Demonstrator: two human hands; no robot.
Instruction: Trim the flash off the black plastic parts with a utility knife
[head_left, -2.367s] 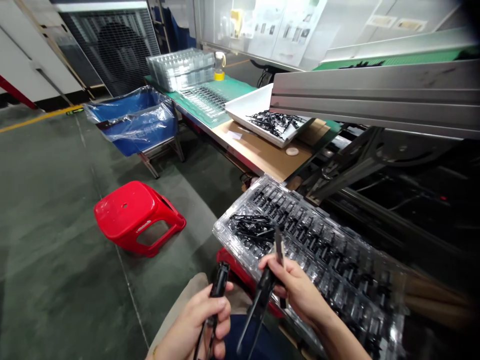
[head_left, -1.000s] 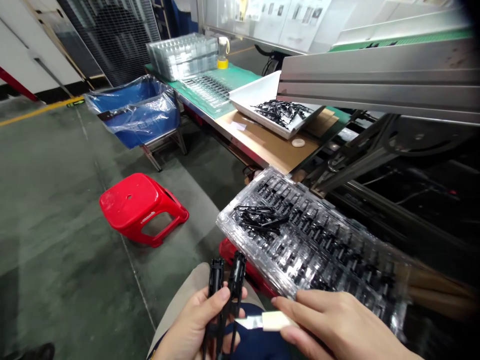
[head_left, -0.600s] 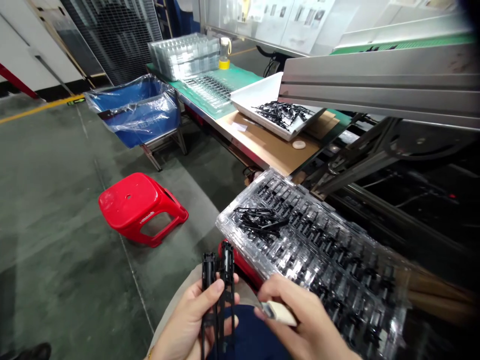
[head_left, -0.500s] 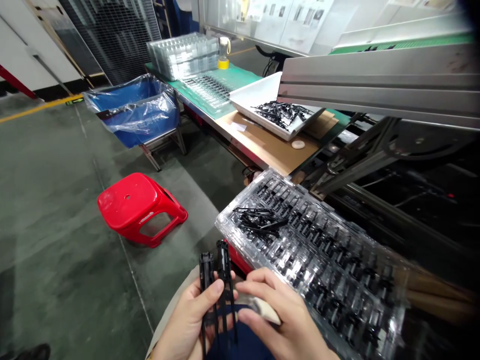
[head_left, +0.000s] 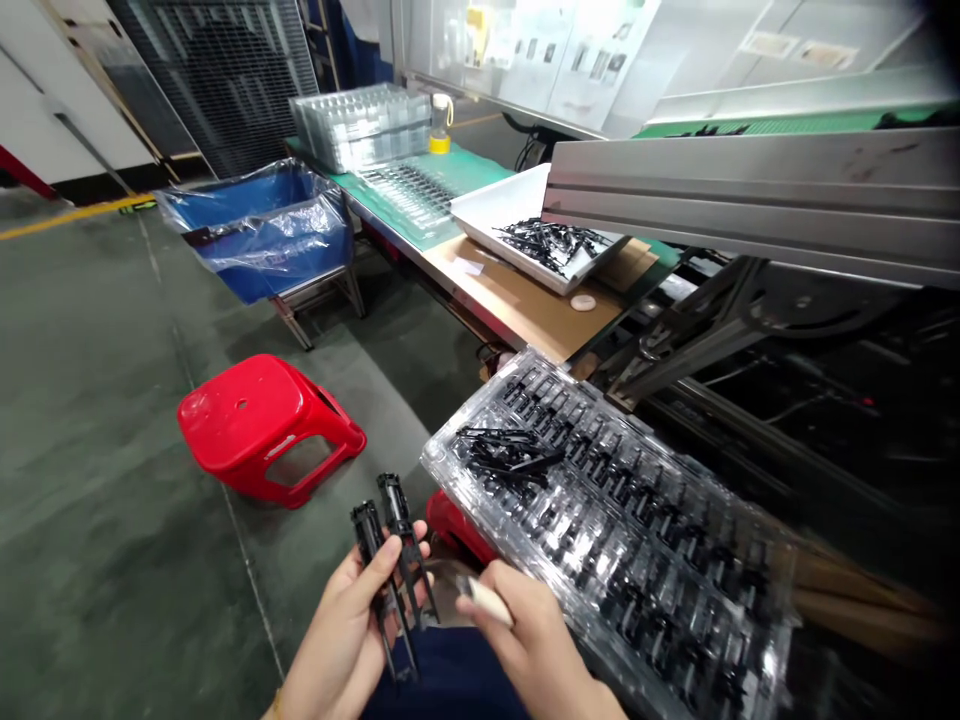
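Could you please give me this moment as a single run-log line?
left hand: grips two black parts | right hand: holds pale-handled tool at them | clear tray: beside, partly filled

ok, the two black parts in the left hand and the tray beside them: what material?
Two slim black parts in the left hand: probably moulded plastic, dull finish, ribbed ends. Clear compartmented tray: looks like thin formed plastic, glossy, with glare on its ridges and see-through walls.
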